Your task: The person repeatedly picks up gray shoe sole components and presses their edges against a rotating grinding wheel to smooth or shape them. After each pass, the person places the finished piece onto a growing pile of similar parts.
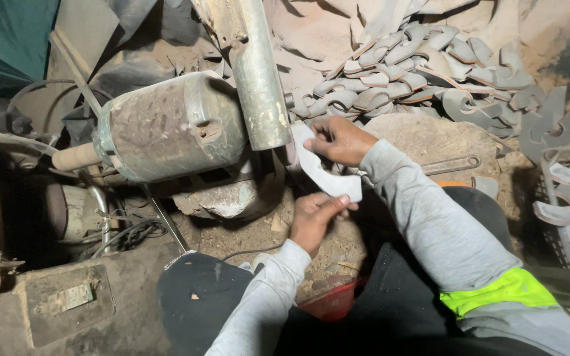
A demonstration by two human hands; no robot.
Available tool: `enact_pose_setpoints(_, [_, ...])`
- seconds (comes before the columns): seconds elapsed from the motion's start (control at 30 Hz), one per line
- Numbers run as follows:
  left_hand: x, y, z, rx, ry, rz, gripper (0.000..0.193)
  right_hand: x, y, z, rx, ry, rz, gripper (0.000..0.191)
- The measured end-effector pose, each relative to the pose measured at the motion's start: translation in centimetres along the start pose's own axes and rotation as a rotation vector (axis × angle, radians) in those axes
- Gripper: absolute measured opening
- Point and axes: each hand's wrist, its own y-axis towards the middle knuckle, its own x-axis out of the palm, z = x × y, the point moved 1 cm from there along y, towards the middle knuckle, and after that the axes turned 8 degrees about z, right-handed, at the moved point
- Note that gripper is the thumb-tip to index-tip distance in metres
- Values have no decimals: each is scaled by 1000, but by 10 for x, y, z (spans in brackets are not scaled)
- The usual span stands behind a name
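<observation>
metal blade between both hands

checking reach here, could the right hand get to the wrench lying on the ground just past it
Probably yes. The right hand grips the top of the curved metal piece, so it would have to let go; the wrench lies uncovered beside that forearm.

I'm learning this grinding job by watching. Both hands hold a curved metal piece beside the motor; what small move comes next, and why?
Probably ease the curved metal blank a little further toward the wheel end of the motor. The right hand pinches its upper end right beside the machine and the left hand steadies the lower end, so the grip looks ready; whether the edge touches yet can't be told.
</observation>
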Motion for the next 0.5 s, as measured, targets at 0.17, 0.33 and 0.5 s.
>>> enact_pose_setpoints(0.17, [0, -26, 2, 365, 783, 265, 19, -20, -13, 9, -66, -106, -276, 39])
enact_pose_setpoints(0.33, [-13, -19, 18, 221, 620, 261, 22, -22, -12, 0, -174, 50, -164, 41])
enact_pose_setpoints(0.5, [-10, 0, 24, 234, 71, 9, 21, -9, -5, -12, 30, 198, -23, 31])
